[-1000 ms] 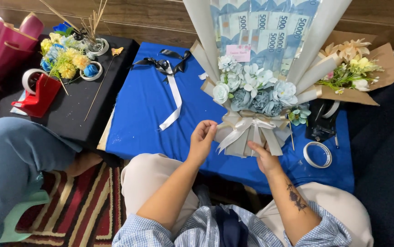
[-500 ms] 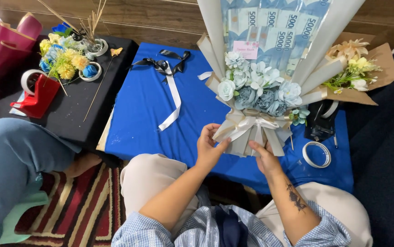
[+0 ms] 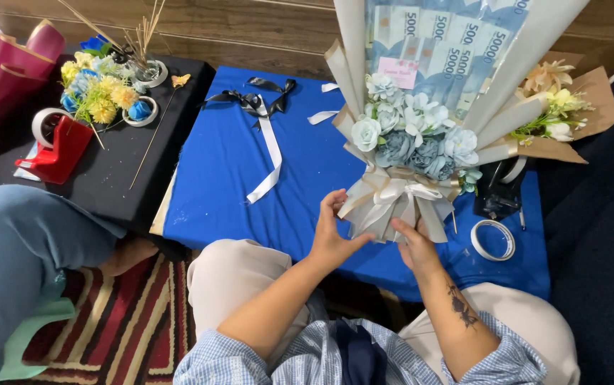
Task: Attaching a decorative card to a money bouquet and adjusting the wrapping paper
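Note:
A large bouquet (image 3: 421,121) of pale blue and white paper flowers, folded banknotes and cream wrapping stands upright on a blue cloth-covered table (image 3: 228,178). A cream ribbon bow (image 3: 399,194) ties its stem. My left hand (image 3: 335,232) grips the lower left of the wrapped stem with fingers curled. My right hand (image 3: 414,246) holds the stem's base from below.
A white ribbon with a black bow (image 3: 260,121) lies on the blue cloth. A tape roll (image 3: 492,239) and a black tool (image 3: 498,189) sit right of the bouquet. A smaller kraft-wrapped bouquet (image 3: 556,107) lies behind. Left: a black table with flowers (image 3: 100,89) and a red tape dispenser (image 3: 61,146); another person's knee (image 3: 28,249).
The bouquet has been raised and tilted more upright, shifting slightly right. Both hands stayed on the stem and rose with it.

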